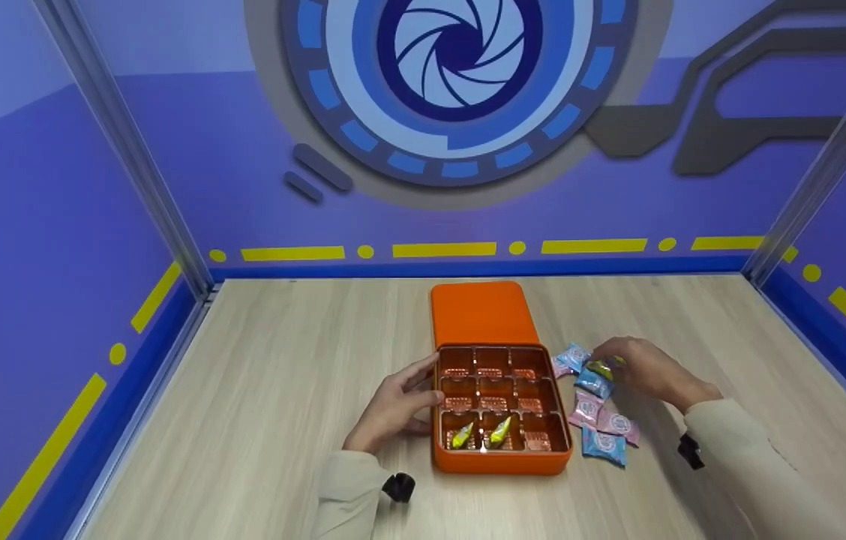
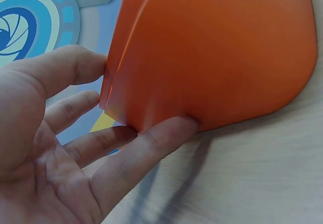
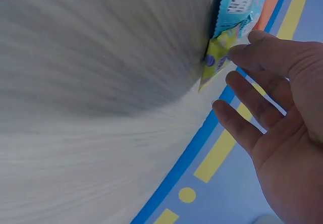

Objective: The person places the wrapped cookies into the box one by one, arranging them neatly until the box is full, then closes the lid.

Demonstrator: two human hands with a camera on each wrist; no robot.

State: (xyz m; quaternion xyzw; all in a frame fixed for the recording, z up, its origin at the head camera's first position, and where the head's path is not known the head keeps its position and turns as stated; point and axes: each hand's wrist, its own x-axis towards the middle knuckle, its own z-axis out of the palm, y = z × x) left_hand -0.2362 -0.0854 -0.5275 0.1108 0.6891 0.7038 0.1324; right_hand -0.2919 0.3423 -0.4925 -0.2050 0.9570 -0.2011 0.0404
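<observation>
An orange box with a divided plastic insert lies on the table. In its front row, a yellow wrapped candy lies in the left compartment and another yellow candy in the middle one. My left hand touches the box's left side with spread fingers; the left wrist view shows fingertips against the orange wall. To the box's right, my right hand pinches a yellow-green wrapped candy between thumb and index finger, its other fingers loose. A blue wrapped candy lies right beside it.
An orange lid lies flat behind the box. Right of the box are pink candies and more blue candies in a loose group. Blue printed panels enclose the wooden table at the back and sides.
</observation>
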